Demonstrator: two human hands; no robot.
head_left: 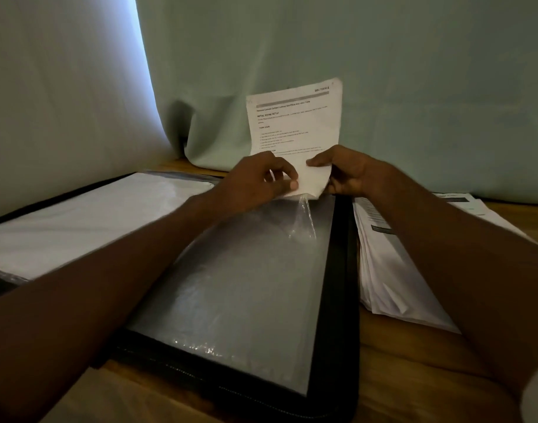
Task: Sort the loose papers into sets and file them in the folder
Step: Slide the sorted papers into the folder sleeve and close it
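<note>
Right now I have a printed sheet (pixel 295 123) standing almost upright at the far end of the open black folder (pixel 341 270), its lower edge sitting at the mouth of a clear plastic sleeve (pixel 231 285). My left hand (pixel 255 181) has its grip closed on the lower left part of the sheet, fingers curled with the thumb pressing the paper where the sleeve's lip lifts. My right hand (pixel 347 175) pinches the lower right edge of the same sheet, thumb on the front face. A corner of the sleeve film (pixel 304 218) is peeled up and catching light just near of the paper. The sleeve itself lies flat on the right half of the folder. On the folder's left half lie filled sleeves showing white pages (pixel 87 221). To the right of the folder, a stack of loose papers (pixel 389 270) rests on the wooden worktop (pixel 399 377), partly hidden under my right forearm. A pale green cloth (pixel 353 41) hangs behind everything.
</note>
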